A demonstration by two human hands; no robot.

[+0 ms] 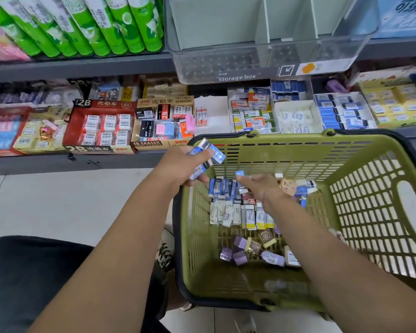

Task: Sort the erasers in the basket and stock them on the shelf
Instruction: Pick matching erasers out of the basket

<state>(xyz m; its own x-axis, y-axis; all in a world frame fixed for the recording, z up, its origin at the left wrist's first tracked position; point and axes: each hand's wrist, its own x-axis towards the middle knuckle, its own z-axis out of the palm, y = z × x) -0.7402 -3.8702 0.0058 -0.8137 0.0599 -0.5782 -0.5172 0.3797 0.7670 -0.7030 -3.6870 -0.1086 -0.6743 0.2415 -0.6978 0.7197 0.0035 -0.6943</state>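
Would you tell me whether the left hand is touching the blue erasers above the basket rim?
Touching: the head view shows the left hand curled round the blue erasers.

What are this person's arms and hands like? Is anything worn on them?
Both forearms are bare right to the edge of the picture: no sleeves, gloves or watch show. The left hand wears nothing that I can see. The right hand has what looks like a small tan plaster with printed marks on it.
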